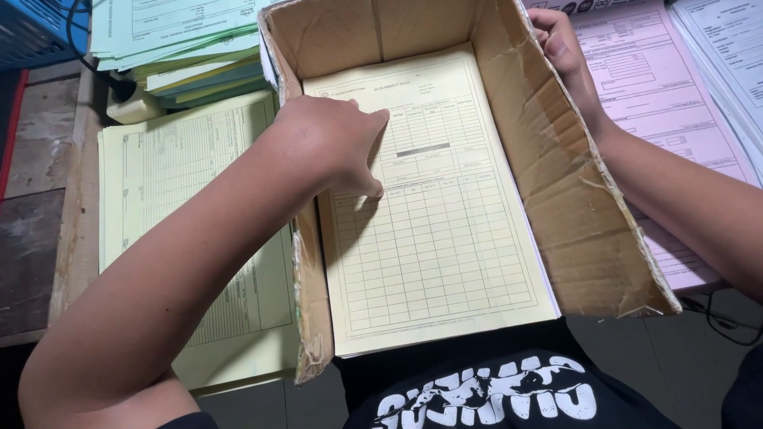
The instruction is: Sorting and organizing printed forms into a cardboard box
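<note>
One cardboard box point(556, 206), right hand point(560, 44) gripping its rim, left hand point(334, 143) flat on its yellow forms point(437, 254).

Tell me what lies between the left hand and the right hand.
In the head view, the yellow forms in the cardboard box and its torn right wall lie between the left hand and the right hand.

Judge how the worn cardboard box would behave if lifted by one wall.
The cardboard box would probably flex: its walls look creased and torn. The yellow forms stacked inside likely make it heavy. With the near end open, they might slide out.
</note>
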